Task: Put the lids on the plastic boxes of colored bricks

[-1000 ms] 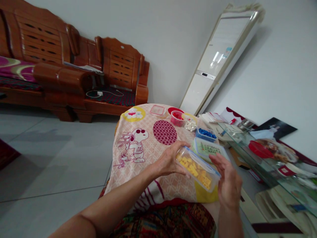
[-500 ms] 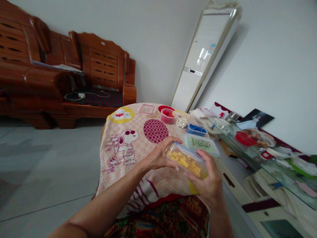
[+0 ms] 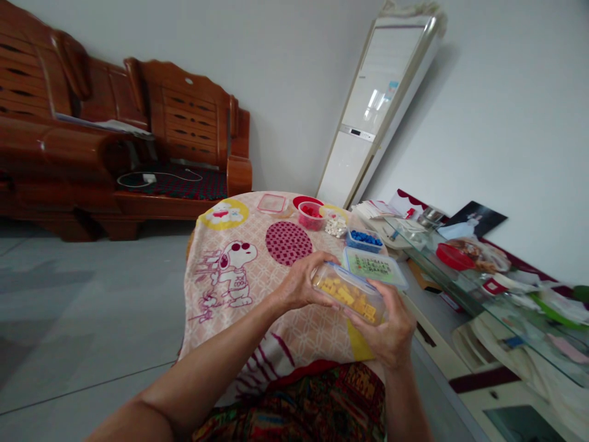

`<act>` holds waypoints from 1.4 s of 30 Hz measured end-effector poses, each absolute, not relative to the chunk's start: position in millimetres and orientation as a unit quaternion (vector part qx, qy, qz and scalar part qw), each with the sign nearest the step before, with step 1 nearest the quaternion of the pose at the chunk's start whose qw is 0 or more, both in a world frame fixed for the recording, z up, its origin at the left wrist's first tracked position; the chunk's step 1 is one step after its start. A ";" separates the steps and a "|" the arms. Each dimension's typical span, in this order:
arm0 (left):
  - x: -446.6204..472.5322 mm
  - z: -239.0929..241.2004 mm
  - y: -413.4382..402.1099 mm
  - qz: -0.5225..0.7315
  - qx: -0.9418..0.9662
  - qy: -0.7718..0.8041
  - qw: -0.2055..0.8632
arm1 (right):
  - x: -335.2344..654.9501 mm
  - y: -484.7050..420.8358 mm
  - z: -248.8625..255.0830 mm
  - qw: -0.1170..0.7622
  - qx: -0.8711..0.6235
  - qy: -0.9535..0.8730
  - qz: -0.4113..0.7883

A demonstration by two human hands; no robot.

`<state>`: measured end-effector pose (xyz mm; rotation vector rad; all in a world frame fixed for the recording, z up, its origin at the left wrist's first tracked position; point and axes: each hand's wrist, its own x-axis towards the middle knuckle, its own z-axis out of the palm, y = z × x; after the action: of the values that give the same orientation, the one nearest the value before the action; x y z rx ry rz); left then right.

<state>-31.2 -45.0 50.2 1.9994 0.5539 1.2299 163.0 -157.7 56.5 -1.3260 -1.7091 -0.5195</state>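
Note:
Between my two hands I hold a clear plastic container [image 3: 346, 293] with yellow building blocks [image 3: 352, 298] inside. It is tilted, and a blue-edged lid covers its top. My left hand [image 3: 306, 283] grips its left end, with fingers over the top edge. My right hand [image 3: 391, 322] is wrapped round the right end. Just beyond lies a flat blue-rimmed lid [image 3: 375, 267] with a green, written sheet. Behind that stand a tub of blue blocks [image 3: 365, 239], a pile of white blocks [image 3: 335, 228] and a round tub of red blocks [image 3: 311, 216].
A patterned cloth covers the round table [image 3: 239, 276]. A pink-rimmed clear box [image 3: 272, 203] and a red round lid [image 3: 306, 201] sit at its far edge. To the right is a cluttered glass-topped cabinet [image 3: 464, 288]; a wooden sofa [image 3: 188, 135] stands at the left.
The container of yellow blocks has shifted slightly to the right in my hands. Both hands keep their hold; the other things stay put.

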 end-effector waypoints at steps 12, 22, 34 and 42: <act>-38.3 44.3 -39.8 0.490 0.782 0.187 0.337 | 155.5 -160.5 77.9 0.445 -0.541 -0.712 -0.047; -36.3 45.3 -43.1 0.489 0.789 0.174 0.329 | 152.8 -148.3 101.4 0.473 -0.570 -0.661 0.118; -32.8 45.7 -43.6 0.503 0.780 0.155 0.339 | 152.3 -147.6 103.2 0.437 -0.590 -0.671 0.101; -38.0 55.3 -43.3 0.476 0.792 0.117 0.364 | 146.2 -146.0 101.7 0.451 -0.590 -0.666 0.075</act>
<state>-38.0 -43.3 55.3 2.0393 0.3006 1.2241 146.2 -146.0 101.7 -1.4579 -1.6458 0.1844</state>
